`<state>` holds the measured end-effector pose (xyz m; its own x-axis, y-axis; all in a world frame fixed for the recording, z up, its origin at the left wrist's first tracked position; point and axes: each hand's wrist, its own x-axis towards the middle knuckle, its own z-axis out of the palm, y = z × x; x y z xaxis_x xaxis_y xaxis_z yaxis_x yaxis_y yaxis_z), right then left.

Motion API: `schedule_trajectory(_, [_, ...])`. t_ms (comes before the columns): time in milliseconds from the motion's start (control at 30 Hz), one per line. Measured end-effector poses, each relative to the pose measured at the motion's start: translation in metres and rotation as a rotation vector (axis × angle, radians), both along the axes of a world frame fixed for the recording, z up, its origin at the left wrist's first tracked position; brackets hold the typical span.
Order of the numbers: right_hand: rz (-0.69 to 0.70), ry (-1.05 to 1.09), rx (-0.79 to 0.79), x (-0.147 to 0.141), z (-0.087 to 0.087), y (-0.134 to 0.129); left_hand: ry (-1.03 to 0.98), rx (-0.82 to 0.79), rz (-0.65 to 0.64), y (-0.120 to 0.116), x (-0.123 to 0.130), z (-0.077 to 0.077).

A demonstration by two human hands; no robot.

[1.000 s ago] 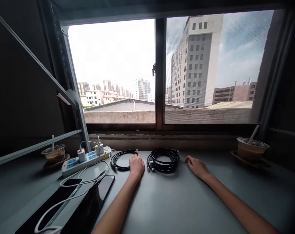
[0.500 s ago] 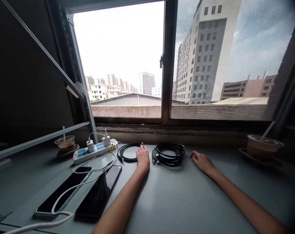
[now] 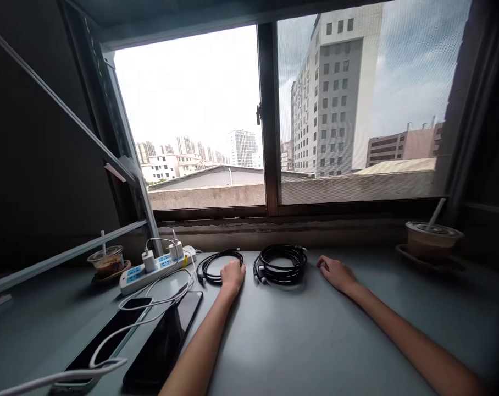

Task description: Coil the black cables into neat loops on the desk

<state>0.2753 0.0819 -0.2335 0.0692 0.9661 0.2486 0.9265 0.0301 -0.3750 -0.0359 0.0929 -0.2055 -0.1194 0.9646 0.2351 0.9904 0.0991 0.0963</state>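
My left hand point(image 3: 232, 275) rests at the right side of a thin coil of black cable point(image 3: 211, 263), its fingers curled over the edge of the coil. To its right lies a thicker coil of black cable point(image 3: 281, 273) with light-tipped connectors at its left, touched by neither hand. My right hand point(image 3: 336, 273) lies on the table right of the thick coil, fingers curled in loosely; nothing shows in it.
A white power strip point(image 3: 161, 268) with plugged-in chargers and white cables stands at the left. Two phones point(image 3: 109, 335) point(image 3: 165, 341) lie in front of it. Drink cups point(image 3: 107, 261) point(image 3: 433, 242) stand at both sides, below a window.
The view has shifted slightly. My left hand has drawn back a little toward me and its fingers are more curled at the thin coil. The right hand has hardly moved.
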Motion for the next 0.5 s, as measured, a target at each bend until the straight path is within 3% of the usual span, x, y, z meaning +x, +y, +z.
schedule_trajectory(333, [0.013,0.015,-0.005,-0.003,0.009,-0.006,-0.036,0.037,0.009,0.004,-0.004,0.002])
schedule_trajectory(500, [-0.038,0.009,-0.001,-0.005,0.012,-0.014,-0.014,0.085,-0.027,-0.012,0.006,0.003])
